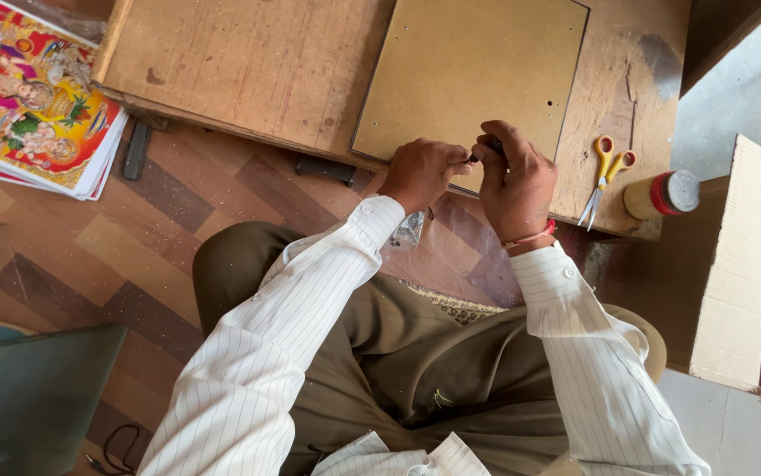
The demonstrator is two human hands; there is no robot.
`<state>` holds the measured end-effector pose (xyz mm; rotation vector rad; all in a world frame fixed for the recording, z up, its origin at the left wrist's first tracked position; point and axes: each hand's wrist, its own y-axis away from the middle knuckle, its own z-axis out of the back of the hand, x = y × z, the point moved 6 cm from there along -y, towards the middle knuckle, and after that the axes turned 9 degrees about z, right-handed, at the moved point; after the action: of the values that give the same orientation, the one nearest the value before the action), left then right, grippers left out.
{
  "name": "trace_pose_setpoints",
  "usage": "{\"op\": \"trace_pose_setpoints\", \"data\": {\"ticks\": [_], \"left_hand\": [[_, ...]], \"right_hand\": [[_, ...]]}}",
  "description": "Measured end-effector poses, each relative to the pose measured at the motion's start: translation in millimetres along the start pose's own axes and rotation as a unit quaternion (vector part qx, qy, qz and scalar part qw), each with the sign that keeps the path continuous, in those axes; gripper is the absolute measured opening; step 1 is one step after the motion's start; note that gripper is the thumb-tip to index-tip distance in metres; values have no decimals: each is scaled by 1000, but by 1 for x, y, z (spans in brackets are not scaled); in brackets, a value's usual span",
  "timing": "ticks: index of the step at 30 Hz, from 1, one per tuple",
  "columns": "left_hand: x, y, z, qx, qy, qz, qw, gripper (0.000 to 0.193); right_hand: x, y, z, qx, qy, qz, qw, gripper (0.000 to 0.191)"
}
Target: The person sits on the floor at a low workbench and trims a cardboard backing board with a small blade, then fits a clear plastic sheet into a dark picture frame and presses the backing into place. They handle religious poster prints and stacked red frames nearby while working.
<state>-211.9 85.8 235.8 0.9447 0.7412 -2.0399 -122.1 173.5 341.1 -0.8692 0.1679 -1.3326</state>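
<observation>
Left hand (422, 172) and right hand (514, 181) pinched together on a small dark tool (486, 148) at the near edge of the flat brown backing board (473, 75) on the low wooden table (248, 62). Best kept steady, clear of yellow-handled scissors (607, 172).

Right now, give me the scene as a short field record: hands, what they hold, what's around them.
left hand: closed around a small dark object at the near edge of the flat tan fibreboard panel
right hand: pinching the same small dark object; what it is cannot be told
surface: low worn wooden work table, panel lying on it
right of hands: yellow-handled scissors, then a cylindrical jar with a red band
far left: stack of colourful printed pictures
far right: open cardboard box
</observation>
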Motion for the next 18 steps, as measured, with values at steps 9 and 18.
{"op": "trace_pose_setpoints", "data": {"ticks": [9,18], "left_hand": [[-5,1,4,-10,0,10,1000,17],[3,-1,5,22,94,55,994,20]], "right_hand": [[2,-2,-3,18,2,-50,999,26],[13,-14,-1,136,-12,24,990,37]]}}
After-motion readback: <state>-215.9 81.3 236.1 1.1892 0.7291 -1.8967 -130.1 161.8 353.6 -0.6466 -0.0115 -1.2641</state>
